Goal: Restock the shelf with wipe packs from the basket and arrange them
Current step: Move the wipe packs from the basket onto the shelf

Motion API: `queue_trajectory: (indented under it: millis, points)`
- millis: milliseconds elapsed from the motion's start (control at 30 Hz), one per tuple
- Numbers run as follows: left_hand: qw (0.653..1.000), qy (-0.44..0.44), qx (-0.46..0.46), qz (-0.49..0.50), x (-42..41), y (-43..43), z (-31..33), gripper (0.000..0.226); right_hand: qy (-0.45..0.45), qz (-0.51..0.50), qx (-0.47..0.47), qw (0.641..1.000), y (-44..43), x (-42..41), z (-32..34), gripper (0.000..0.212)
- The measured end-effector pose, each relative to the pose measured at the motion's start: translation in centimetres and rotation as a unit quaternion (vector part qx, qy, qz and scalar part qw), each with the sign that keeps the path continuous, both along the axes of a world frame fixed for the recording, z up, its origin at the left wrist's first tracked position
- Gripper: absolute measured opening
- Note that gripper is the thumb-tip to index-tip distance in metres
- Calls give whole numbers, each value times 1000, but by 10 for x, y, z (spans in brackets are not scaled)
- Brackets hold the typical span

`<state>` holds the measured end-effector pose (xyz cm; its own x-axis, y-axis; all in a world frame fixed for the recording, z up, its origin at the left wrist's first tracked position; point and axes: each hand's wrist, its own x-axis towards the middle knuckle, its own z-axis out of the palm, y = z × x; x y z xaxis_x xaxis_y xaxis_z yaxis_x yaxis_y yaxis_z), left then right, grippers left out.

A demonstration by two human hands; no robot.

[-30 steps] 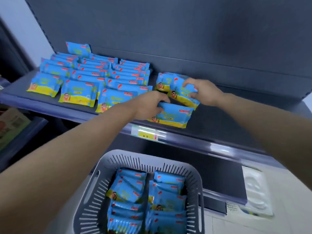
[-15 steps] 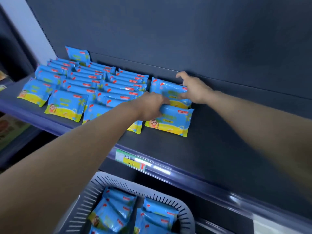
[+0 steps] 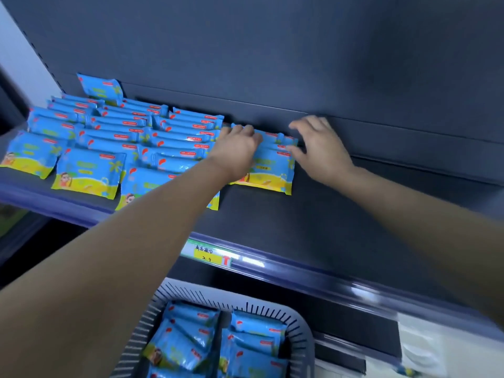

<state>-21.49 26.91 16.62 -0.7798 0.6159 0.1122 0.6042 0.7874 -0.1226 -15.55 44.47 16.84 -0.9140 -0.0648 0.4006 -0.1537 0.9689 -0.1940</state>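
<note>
Blue and yellow wipe packs (image 3: 114,148) lie in overlapping rows on the left half of the dark shelf (image 3: 313,222). A short new row of wipe packs (image 3: 272,170) lies just right of them, near the back wall. My left hand (image 3: 237,151) lies curled over the left side of this new row. At the row's right end, my right hand (image 3: 321,148) has its thumb and forefinger around the pack ends, the other fingers spread. Below the shelf, the grey slotted basket (image 3: 302,331) holds several more packs (image 3: 218,342).
A yellow price tag (image 3: 210,255) sits on the shelf's front rail. One pack (image 3: 99,87) leans upright against the back wall at the far left. The shelf's right half is bare dark surface. A white moulded tray (image 3: 420,347) lies at the lower right.
Both hands moved farther back on the shelf, sliding the new row of packs toward the back wall. The view has tilted upward, so the basket sits lower in frame.
</note>
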Motion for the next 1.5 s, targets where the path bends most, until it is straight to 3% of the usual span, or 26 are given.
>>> queue_trajectory:
  millis: [267,367,567,700,867,1167,1333,1500]
  points:
    - [968,44,221,-110,96,-65,15,37,79,7,10,997,-66,103,1,41]
    - [961,16,237,-141,142,-101,-7,33,81,27,7,996,-100,150,-23,38]
    - [972,-129,165,-108,195,-158,-96,35,-70,58,34,995,-143,223,-115,37]
    - [967,-210,125,-67,209,-185,-152,39,-252,46,80,963,-149,248,-175,47]
    - [964,-257,58,-41,211,-209,-200,42,-368,33,83,926,-151,262,-214,51]
    - [957,-289,-29,-18,200,-225,-252,57,-471,-20,78,879,-156,253,-246,63]
    - [949,-282,-139,-33,192,-229,-265,63,-480,-59,37,875,-165,249,-255,52]
    - [944,-270,-185,-49,184,-231,-273,67,-513,-108,40,850,-170,242,-257,41]
